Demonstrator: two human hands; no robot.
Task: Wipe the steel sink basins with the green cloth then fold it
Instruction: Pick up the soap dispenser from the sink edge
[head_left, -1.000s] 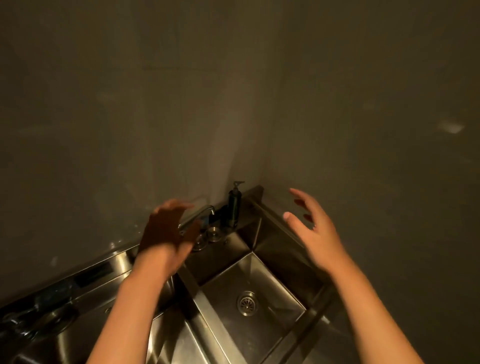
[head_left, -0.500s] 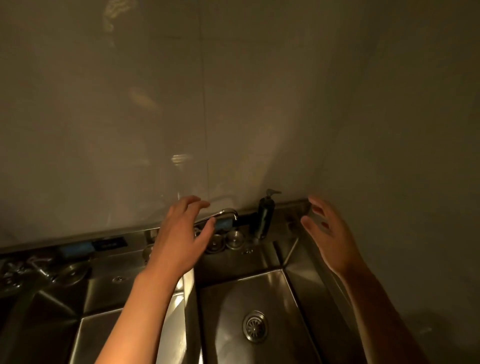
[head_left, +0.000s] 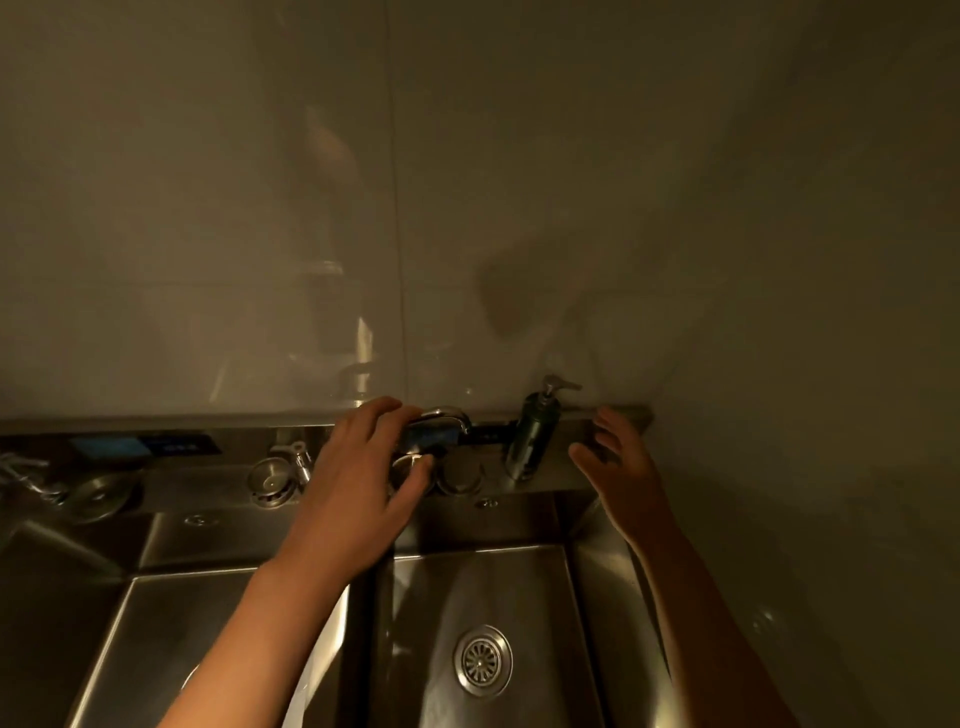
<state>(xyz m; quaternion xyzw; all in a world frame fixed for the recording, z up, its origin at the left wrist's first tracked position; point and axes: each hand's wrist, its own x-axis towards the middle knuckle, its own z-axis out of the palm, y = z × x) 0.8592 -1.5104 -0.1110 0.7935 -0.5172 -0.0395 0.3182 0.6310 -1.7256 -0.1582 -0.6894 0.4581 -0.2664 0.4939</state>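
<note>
Two steel sink basins lie below me in dim light: the right basin (head_left: 524, 582) with a round drain (head_left: 482, 660), and the left basin (head_left: 171, 623). No green cloth shows anywhere. My left hand (head_left: 358, 493) hovers with fingers spread over the back ledge, just in front of the curved tap (head_left: 447, 418). My right hand (head_left: 618, 467) is open and empty near the right wall, beside a dark soap dispenser (head_left: 532, 436).
On the steel ledge (head_left: 208, 483) behind the basins sit round metal fittings (head_left: 270, 480) and a flat disc (head_left: 101, 493) at far left. Tiled walls close in at the back and right. A blue panel (head_left: 106, 447) is set in the upstand.
The view has swung to face the sink squarely. Both hands have moved forward and down towards the back ledge, the left one reaching the tap.
</note>
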